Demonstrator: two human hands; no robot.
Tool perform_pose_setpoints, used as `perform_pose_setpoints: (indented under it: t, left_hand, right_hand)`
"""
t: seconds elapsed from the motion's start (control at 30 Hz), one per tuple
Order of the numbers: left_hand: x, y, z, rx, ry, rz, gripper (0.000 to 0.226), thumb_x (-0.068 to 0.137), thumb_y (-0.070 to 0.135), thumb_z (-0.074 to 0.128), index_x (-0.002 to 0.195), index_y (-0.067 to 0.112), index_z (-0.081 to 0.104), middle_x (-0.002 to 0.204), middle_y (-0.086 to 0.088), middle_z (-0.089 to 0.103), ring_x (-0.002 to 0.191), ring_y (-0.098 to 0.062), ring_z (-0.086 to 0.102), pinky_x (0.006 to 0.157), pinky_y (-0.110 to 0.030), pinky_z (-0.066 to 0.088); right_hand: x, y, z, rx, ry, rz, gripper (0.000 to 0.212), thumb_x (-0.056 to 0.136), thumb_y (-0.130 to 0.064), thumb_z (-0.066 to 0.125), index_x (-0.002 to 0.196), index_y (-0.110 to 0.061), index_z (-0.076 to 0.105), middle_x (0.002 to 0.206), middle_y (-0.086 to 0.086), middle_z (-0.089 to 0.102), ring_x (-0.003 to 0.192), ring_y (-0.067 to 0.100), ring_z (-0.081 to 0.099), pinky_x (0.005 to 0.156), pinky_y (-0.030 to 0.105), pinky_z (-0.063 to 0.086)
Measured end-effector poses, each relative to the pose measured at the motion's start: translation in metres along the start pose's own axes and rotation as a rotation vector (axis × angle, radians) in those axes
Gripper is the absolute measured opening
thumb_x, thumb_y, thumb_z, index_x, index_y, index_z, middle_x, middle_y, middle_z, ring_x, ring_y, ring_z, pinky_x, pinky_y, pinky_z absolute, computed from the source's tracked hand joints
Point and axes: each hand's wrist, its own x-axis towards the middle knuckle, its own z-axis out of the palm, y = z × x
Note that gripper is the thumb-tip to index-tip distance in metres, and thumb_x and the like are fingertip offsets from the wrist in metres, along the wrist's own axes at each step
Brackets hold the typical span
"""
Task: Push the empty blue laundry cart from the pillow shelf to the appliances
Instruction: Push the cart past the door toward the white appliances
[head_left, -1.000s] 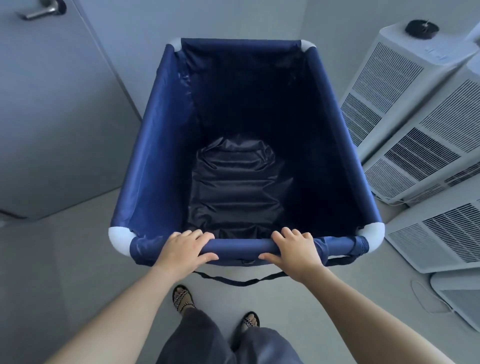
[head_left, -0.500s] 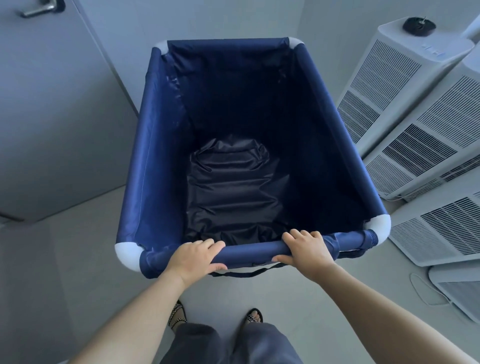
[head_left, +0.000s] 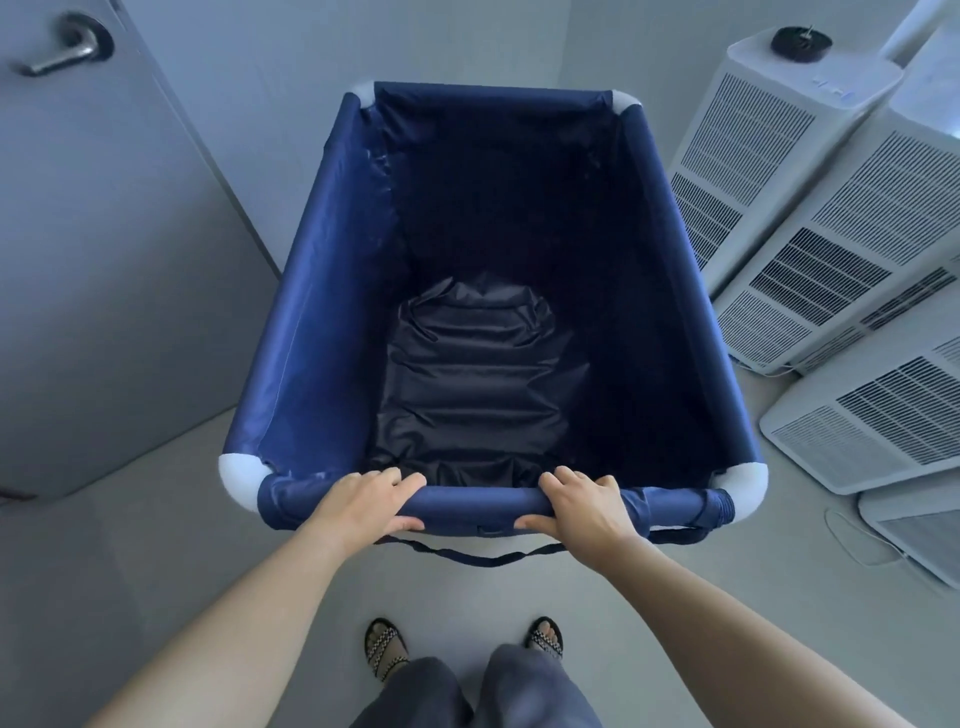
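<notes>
Grip of left hand (head_left: 363, 501) and right hand (head_left: 584, 506) wraps fabric-sleeved tubular rail (head_left: 472, 506) of blue laundry cart (head_left: 322, 332).

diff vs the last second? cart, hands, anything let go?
The cart swung slightly: half a second ago its near rail slanted in view, now it lies level again, beside the appliances on its right. The feet have come side by side. Nothing let go: left hand and right hand keep gripping the near rail. Cart still empty.
</notes>
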Motion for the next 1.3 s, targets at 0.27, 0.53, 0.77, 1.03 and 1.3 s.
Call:
perform_pose_setpoints:
  t: [0.27, 0.53, 0.77, 1.03, 1.3]
  left_hand:
    - [-0.007, -0.058, 0.003, 0.021, 0.000, 0.081, 0.051, 0.086, 0.062, 0.038, 0.120, 0.024, 0.040, 0.104, 0.003, 0.057, 0.094, -0.018, 0.056, 0.078, -0.031, 0.042]
    - [0.002, -0.069, -0.004, -0.092, 0.034, 0.139, 0.043, 0.093, 0.055, 0.028, 0.114, 0.022, 0.046, 0.106, 0.003, 0.051, 0.090, -0.020, 0.055, 0.071, -0.035, 0.046]
    - [0.017, -0.080, 0.004, -0.074, 0.017, 0.195, 0.037, 0.093, 0.054, 0.024, 0.099, 0.023, 0.045, 0.093, 0.005, 0.056, 0.086, -0.019, 0.054, 0.058, -0.032, 0.036]
    - [0.034, -0.083, 0.001, -0.086, 0.020, 0.214, 0.048, 0.090, 0.055, 0.018, 0.103, 0.019, 0.047, 0.096, 0.000, 0.057, 0.088, -0.024, 0.055, 0.060, -0.034, 0.034]
    - [0.077, -0.096, -0.018, -0.129, 0.004, 0.170, 0.037, 0.093, 0.052, 0.024, 0.099, 0.022, 0.046, 0.093, 0.004, 0.054, 0.088, -0.020, 0.052, 0.061, -0.032, 0.035]
  right_hand:
    - [0.009, -0.053, 0.003, 0.042, 0.044, 0.078, 0.060, 0.082, -0.074, 0.032, 0.102, -0.021, 0.049, 0.100, -0.004, 0.055, 0.093, 0.019, 0.052, 0.080, 0.035, 0.034]
    - [0.021, -0.075, 0.008, 0.114, 0.298, 0.305, 0.055, 0.091, -0.060, 0.021, 0.077, -0.021, 0.056, 0.079, -0.005, 0.056, 0.079, 0.020, 0.054, 0.071, 0.034, 0.037]
    - [0.031, -0.077, 0.015, 0.049, 0.473, 0.345, 0.047, 0.090, -0.044, 0.039, 0.056, -0.015, 0.055, 0.055, 0.000, 0.054, 0.052, 0.026, 0.051, 0.054, 0.032, 0.034]
    - [0.052, -0.067, 0.013, 0.013, 0.609, 0.337, 0.046, 0.085, -0.038, 0.036, 0.050, -0.016, 0.056, 0.050, 0.001, 0.051, 0.046, 0.027, 0.050, 0.048, 0.033, 0.036]
    - [0.093, -0.044, -0.011, 0.034, 0.589, 0.324, 0.048, 0.085, -0.038, 0.035, 0.045, -0.016, 0.052, 0.044, -0.001, 0.049, 0.042, 0.025, 0.049, 0.049, 0.030, 0.037]
